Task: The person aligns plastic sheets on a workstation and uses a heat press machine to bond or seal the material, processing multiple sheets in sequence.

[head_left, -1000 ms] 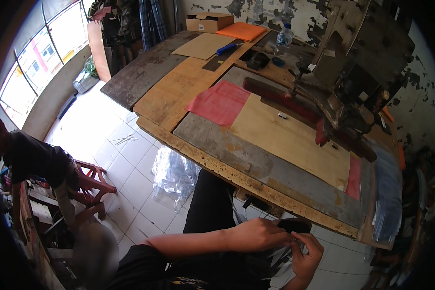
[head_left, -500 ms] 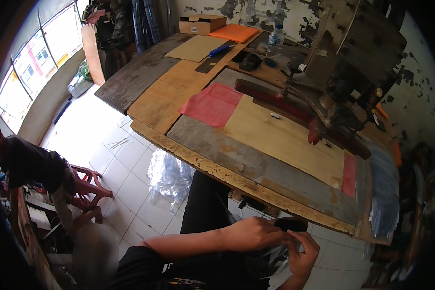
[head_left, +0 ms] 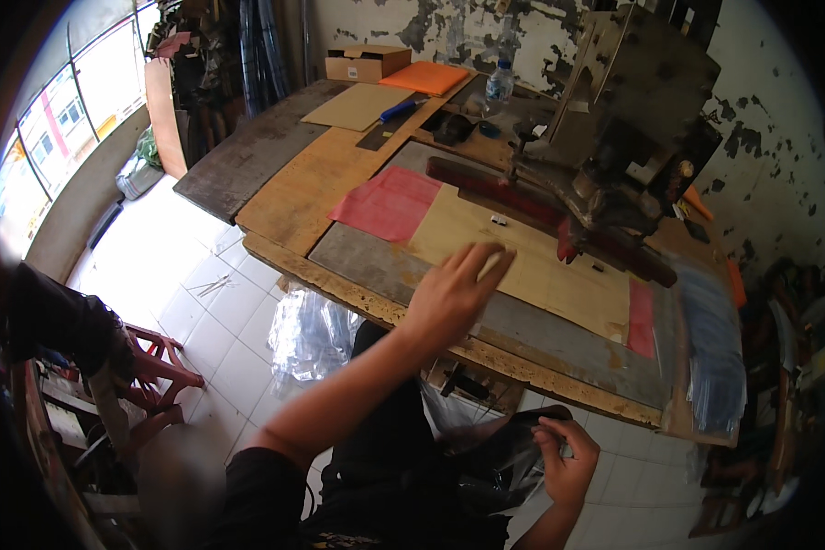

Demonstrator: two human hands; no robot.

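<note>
My left hand point(head_left: 454, 291) is raised over the near edge of the worktable. Its fingers reach toward a cream sheet point(head_left: 532, 280), and a gap shows between thumb and fingers. The sheet lies on a grey board, with red material point(head_left: 390, 203) at its left end and a red strip point(head_left: 642, 318) at its right. Below the table's front edge, my right hand point(head_left: 570, 458) has its fingers bent in toward the thumb. What it pinches, if anything, is too small to name. Clear plastic point(head_left: 509, 463) lies over my lap beside that hand.
A press-like machine point(head_left: 632, 137) with a long dark red bar point(head_left: 522, 202) stands over the board. Clear plastic sleeves point(head_left: 713, 357) lie at the right edge. A blue-handled cutter point(head_left: 401, 110), an orange packet point(head_left: 424, 79), a carton point(head_left: 368, 64) and a bottle point(head_left: 499, 84) sit farther back.
My left hand has parted from the right and moved up over the table toward the cream sheet. My right hand stays low, near its earlier place. The view has shifted slightly.
</note>
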